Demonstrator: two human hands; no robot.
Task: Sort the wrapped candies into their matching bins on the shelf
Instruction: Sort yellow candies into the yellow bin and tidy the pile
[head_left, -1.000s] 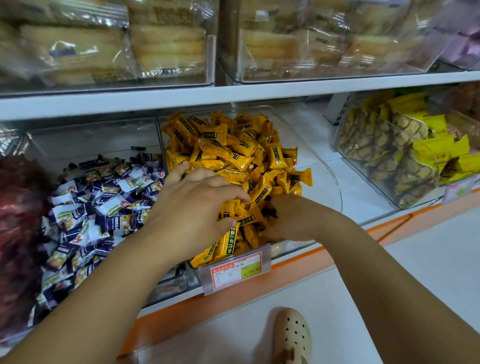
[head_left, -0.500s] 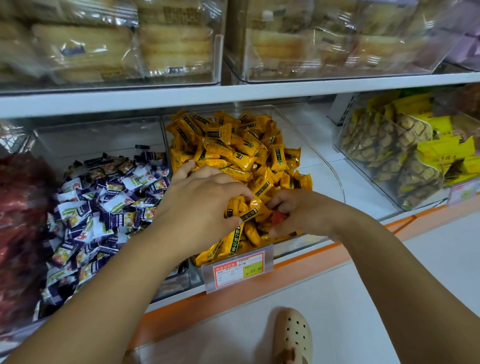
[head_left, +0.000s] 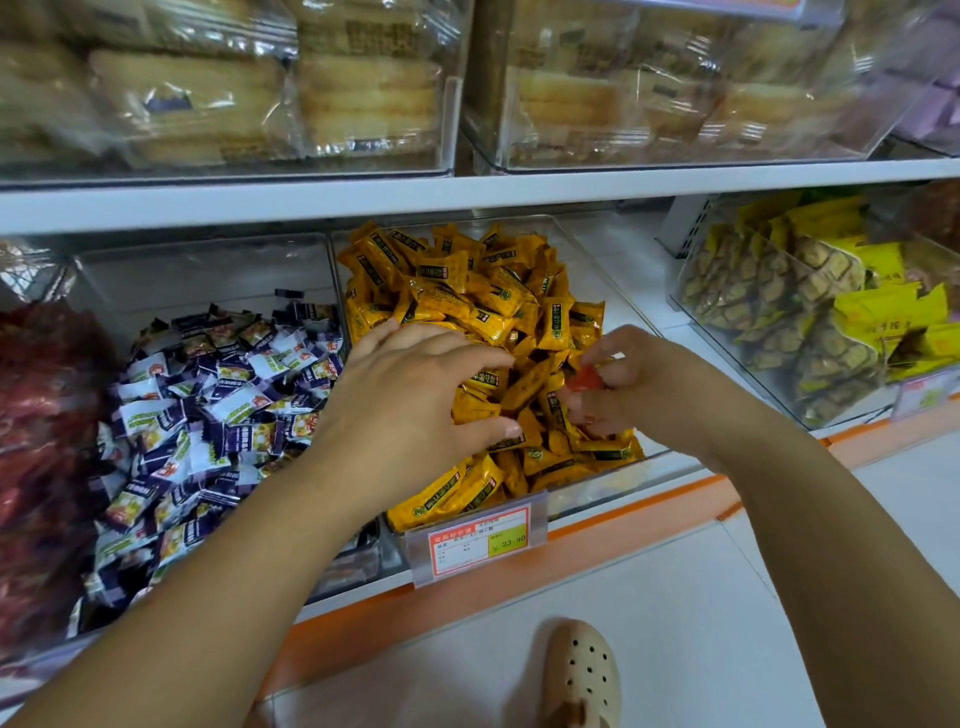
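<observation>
Right hand (head_left: 641, 392), centre-right of frame, pinches red candy (head_left: 587, 376) between thumb and fingertips, just over right side of yellow candies (head_left: 467, 296) heap. Left hand (head_left: 410, 395), centre, palm down, fingers spread and relaxed, rests on same heap, holds nothing. Heap fills clear bin (head_left: 597, 486), centre, on lower shelf. Purple-white candies (head_left: 218, 395) in next bin leftward; dark red candies (head_left: 41, 415) at far left edge. Price tag (head_left: 480, 538) at bin front. Beige shoe (head_left: 582, 675) bottom centre.
</observation>
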